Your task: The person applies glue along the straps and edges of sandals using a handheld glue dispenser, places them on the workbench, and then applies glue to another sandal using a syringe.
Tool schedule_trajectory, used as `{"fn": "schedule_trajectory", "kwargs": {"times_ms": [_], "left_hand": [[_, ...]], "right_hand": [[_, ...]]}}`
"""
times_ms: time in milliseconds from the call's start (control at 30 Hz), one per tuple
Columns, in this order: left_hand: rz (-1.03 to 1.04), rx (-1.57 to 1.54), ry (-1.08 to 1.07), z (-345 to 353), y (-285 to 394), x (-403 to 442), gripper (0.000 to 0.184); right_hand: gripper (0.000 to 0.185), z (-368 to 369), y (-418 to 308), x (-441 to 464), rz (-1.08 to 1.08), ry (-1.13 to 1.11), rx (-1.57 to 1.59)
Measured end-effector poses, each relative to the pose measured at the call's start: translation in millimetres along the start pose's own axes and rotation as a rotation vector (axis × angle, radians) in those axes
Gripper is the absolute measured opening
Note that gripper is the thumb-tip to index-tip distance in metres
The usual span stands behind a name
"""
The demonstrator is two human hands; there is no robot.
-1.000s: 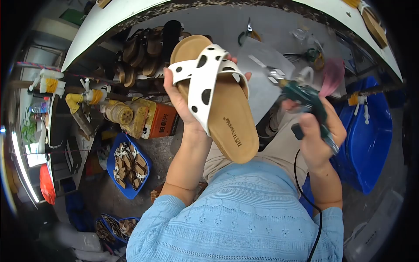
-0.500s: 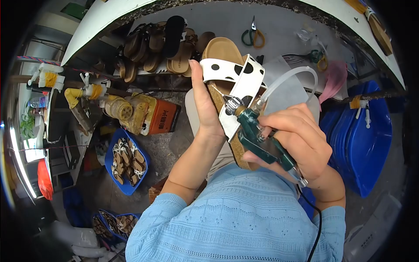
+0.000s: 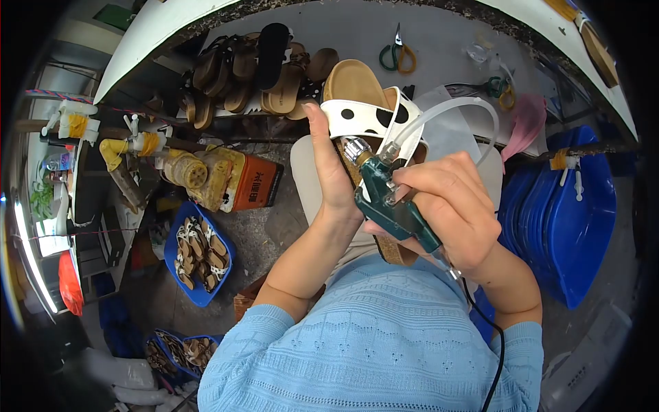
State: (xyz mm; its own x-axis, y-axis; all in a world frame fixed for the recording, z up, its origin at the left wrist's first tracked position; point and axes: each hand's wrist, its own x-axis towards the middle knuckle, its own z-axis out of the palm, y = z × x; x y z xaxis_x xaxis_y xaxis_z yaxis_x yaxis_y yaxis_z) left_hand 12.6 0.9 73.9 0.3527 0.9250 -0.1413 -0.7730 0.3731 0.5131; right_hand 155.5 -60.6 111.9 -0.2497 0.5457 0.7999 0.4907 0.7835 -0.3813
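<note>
A cork-soled sandal (image 3: pixel 353 84) with white straps and black dots is held up in front of my chest. My left hand (image 3: pixel 331 168) grips it along its left edge, thumb pointing up and the other fingers hidden behind it. My right hand (image 3: pixel 453 213) is wrapped round a dark green spray gun (image 3: pixel 384 189) with a metal nozzle. A clear tube (image 3: pixel 473 103) loops from its top, and a black cable (image 3: pixel 500 329) leaves its lower end. The nozzle is over the sandal's left side near the strap; whether it touches, I cannot tell.
Several sandals (image 3: pixel 237 69) stand at the back left of the grey bench. Scissors (image 3: pixel 398 55) lie behind the held sandal. Blue baskets (image 3: pixel 226 257) with sandals and an orange can (image 3: pixel 255 182) are at left; stacked blue baskets (image 3: pixel 583 220) stand at right.
The spray gun's nozzle has shifted up and left along the sandal's edge. My right hand has moved slightly left, and the sandal has shifted a little right.
</note>
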Motion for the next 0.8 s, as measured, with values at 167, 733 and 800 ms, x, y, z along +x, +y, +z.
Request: {"fn": "schedule_trajectory", "kwargs": {"times_ms": [167,733,800], "left_hand": [[0.015,0.008,0.04,5.2,1.5,-0.5,0.078],[0.038,0.129,0.088,-6.2,-0.2,9.2,0.07],[0.055,0.148,0.199,-15.2,2.3,20.1,0.079]], "right_hand": [[0.039,-1.6,-0.5,-2.1,0.026,-0.002,0.021],[0.04,-11.4,-5.1,-4.7,0.156,-0.032,0.099],[0.04,-20.1,-7.1,-6.2,0.188,-0.033,0.105]]}}
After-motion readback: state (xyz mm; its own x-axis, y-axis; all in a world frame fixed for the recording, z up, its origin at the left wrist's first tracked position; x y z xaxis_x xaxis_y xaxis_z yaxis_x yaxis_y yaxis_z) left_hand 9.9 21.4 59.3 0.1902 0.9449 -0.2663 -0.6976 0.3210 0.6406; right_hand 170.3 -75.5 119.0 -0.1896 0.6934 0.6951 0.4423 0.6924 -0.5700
